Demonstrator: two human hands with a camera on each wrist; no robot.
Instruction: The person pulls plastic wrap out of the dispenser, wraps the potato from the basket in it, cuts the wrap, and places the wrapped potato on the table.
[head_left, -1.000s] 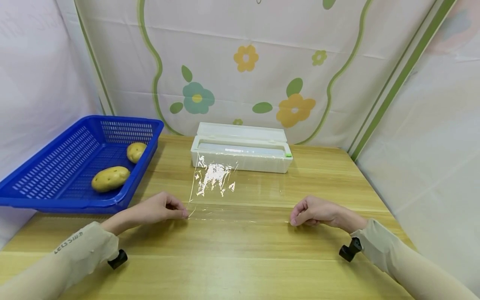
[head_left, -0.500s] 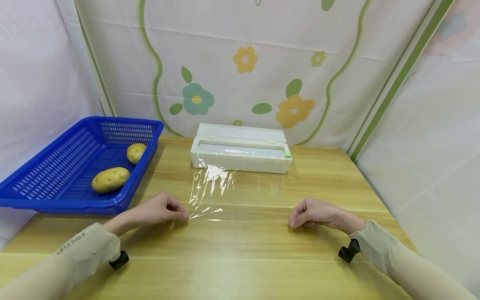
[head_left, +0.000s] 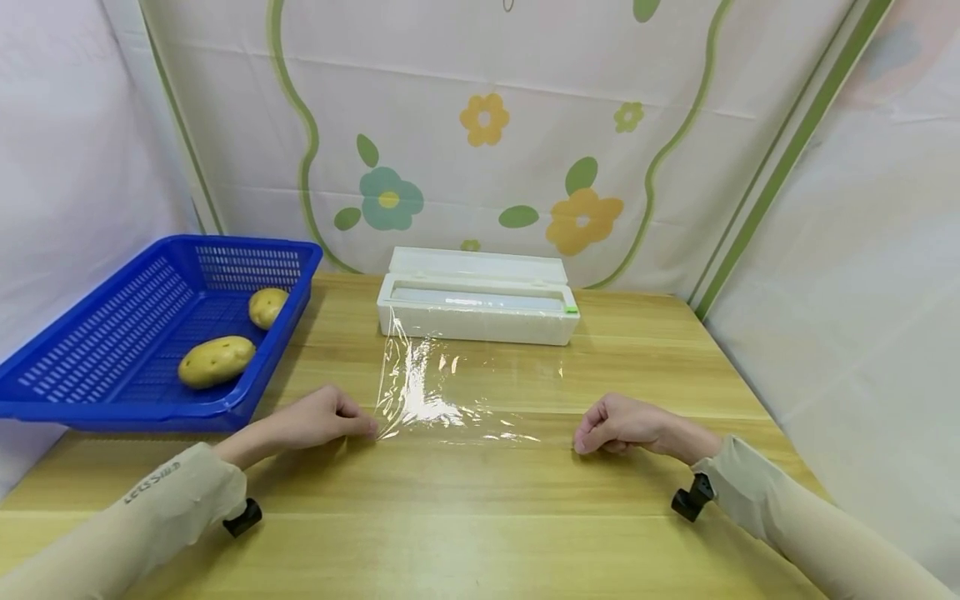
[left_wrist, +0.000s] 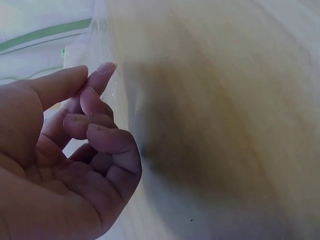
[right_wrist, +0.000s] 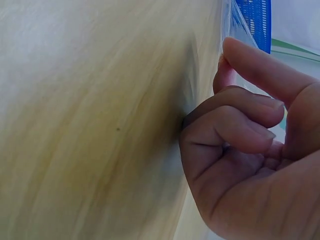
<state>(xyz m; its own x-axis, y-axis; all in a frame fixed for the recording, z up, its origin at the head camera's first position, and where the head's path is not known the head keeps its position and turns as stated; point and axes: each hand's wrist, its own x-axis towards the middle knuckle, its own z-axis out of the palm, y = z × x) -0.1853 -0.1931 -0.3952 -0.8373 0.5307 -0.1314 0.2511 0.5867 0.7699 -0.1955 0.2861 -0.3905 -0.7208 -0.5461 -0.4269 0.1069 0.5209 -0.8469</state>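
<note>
A clear sheet of plastic wrap [head_left: 431, 404] stretches from the white wrap dispenser box [head_left: 480, 323] toward me, bright with glare on its left half. My left hand [head_left: 322, 417] pinches its near left corner between thumb and index finger; the left wrist view shows the film at those fingertips [left_wrist: 106, 69]. At the near right corner, my right hand [head_left: 622, 423] pinches the film the same way, with its other fingers curled, as the right wrist view shows. The box stands with its lid [head_left: 480, 264] raised, and a green piece [head_left: 572, 309] sits at its right end.
On the left, a blue plastic basket [head_left: 251, 396] holds two potatoes, one nearer [head_left: 217, 362] and one farther back [head_left: 267, 307]. A flower-printed white curtain [head_left: 450, 150] rises behind the wooden table [head_left: 480, 517]; white sheets hang at both sides.
Both hands keep almost the same place and hold. Glare and wrinkles on the film have spread along its left side and near edge. The head view has shifted slightly.
</note>
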